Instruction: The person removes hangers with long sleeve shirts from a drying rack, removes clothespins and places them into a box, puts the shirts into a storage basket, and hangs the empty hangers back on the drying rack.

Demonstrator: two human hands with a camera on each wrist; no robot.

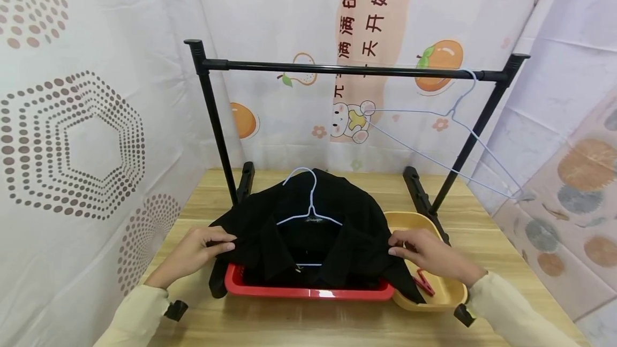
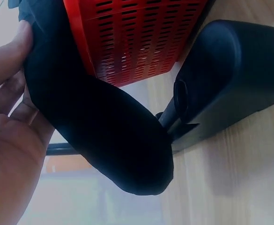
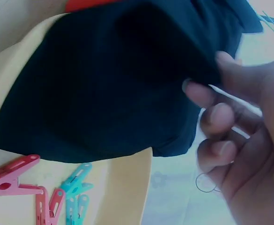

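A black collared shirt [image 1: 363, 229] lies spread over a red basket [image 1: 308, 293], its collar facing up and its neck gaping. Inside the neck sits a pale blue wire hanger [image 1: 311, 208], its hook standing above the collar. My left hand [image 1: 196, 250] pinches the shirt at its left shoulder between thumb and fingers; in the left wrist view the sleeve [image 2: 104, 136] droops beside the basket. At the opposite shoulder, my right hand [image 1: 424, 250] pinches the cloth with thumb and index finger, the other fingers curled below. That sleeve hangs over a yellow basin [image 1: 453, 288].
A black rack [image 1: 337, 68] spans the back, its feet [image 1: 419, 191] on the wooden table. Another wire hanger [image 1: 453, 114] hangs at the bar's right end. Red clothespins [image 3: 15, 178] and blue clothespins [image 3: 77, 187] lie in the basin. Printed curtains [image 1: 299, 138] enclose the table.
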